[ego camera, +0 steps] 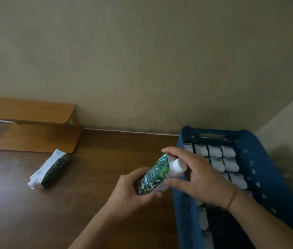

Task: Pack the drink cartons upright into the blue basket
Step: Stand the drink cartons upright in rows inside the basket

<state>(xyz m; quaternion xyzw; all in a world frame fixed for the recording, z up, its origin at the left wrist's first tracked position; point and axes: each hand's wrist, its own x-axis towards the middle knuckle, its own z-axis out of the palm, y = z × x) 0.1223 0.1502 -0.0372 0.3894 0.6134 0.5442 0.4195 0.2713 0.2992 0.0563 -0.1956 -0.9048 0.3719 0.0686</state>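
A green and white drink carton (pixel 155 175) with a white cap is tilted in the air just left of the blue basket (pixel 260 169). My left hand (pixel 131 194) grips its lower end and my right hand (pixel 196 178) holds its capped top. Inside the basket several cartons (pixel 215 155) stand upright in rows, white tops showing. Another carton (pixel 49 169) lies on its side on the brown table (pixel 92 177), well left of my hands.
An open cardboard box (pixel 34 126) with its flaps down sits at the back left against the beige wall. The basket stands at the table's right side, close to the wall corner. Glare marks the table's far left.
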